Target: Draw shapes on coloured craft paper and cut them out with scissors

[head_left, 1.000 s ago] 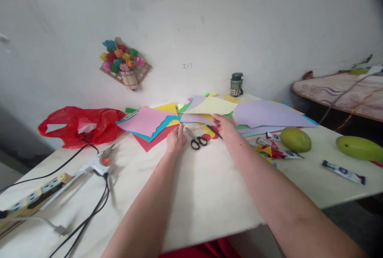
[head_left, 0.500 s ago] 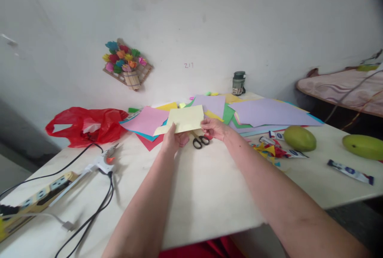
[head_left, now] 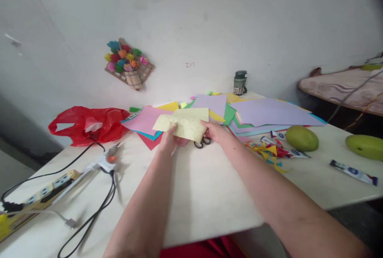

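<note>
Between both hands I hold a pale yellow sheet of paper (head_left: 187, 124) above the table, with several round outlines drawn on it. My left hand (head_left: 170, 137) grips its lower left part, thumb on top. At the right edge my right hand (head_left: 213, 131) pinches the same sheet. Black-handled scissors (head_left: 199, 144) lie beneath the paper, their blades hidden by it. To the left, pink paper (head_left: 145, 118) rests over blue and red sheets (head_left: 149, 142).
Purple sheets (head_left: 269, 112) lie at the back right. Paper scraps (head_left: 267, 152), glue tubes (head_left: 354, 171) and green mangoes (head_left: 302, 138) are on the right. A red plastic bag (head_left: 89, 124), a glue gun (head_left: 106, 162) and a power strip (head_left: 44, 194) occupy the left.
The pale yellow sheet has come off the paper pile, toward me and leftward, into both hands. Since half a second ago its near part has tilted, showing the drawn circles.
</note>
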`<state>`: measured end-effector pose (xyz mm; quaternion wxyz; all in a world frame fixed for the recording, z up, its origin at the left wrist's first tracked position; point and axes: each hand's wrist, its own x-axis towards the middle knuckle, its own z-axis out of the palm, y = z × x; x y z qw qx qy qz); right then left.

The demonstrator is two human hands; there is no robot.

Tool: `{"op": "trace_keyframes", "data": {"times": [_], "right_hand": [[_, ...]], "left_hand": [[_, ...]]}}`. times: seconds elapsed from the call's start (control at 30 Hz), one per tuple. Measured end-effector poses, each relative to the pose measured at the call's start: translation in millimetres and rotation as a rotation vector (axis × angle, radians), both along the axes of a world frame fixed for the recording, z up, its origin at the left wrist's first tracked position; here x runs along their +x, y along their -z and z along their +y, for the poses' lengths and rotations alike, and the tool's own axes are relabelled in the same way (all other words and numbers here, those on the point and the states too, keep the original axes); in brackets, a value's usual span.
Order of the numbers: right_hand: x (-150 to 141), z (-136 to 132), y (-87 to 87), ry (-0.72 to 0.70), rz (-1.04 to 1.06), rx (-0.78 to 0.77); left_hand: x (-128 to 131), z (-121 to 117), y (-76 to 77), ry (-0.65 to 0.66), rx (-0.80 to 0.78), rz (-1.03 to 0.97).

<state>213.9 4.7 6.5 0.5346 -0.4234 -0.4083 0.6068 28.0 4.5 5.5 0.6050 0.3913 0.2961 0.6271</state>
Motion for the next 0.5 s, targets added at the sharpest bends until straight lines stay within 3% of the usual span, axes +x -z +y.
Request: {"op": "trace_keyframes", "data": {"times": [0.2, 0.4, 0.5], "right_hand": [[-13, 2, -1.3, 0.182, -0.109, 0.066], [-17, 9, 3.3, 0.162, -0.091, 0.21], [-14, 7, 1.3, 0.136, -0.127, 0.329]], "left_hand": [[1, 1, -1.5, -0.029, 0.01, -0.06], [11, -12, -2.5, 0.25, -0.038, 0.118], [13, -9, -0.3, 0.148, 0.02, 0.123]]}}
